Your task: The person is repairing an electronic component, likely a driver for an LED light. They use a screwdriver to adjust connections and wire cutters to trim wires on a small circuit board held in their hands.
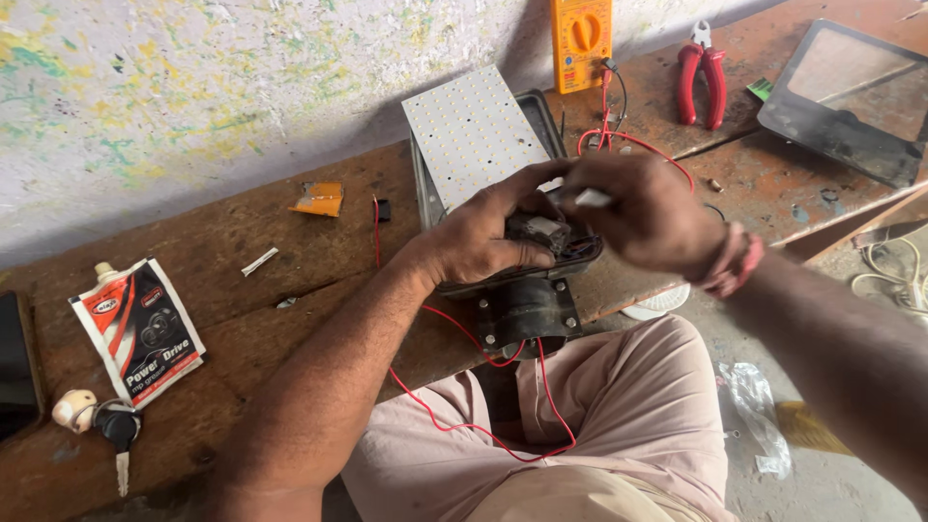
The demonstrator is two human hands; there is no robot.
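Note:
My left hand grips a small dark part inside the open black lamp housing, which lies on the wooden bench in front of me. My right hand hovers over the same spot and pinches a small white piece; it is blurred. A white panel of small lights stands tilted up out of the housing, behind my hands. Thin red wires run from the housing down across my lap.
An orange multimeter leans at the wall, with red-handled pliers and a dark glass frame to its right. At the left lie a printed pouch, keys and a dark phone edge. An orange scrap lies mid-bench.

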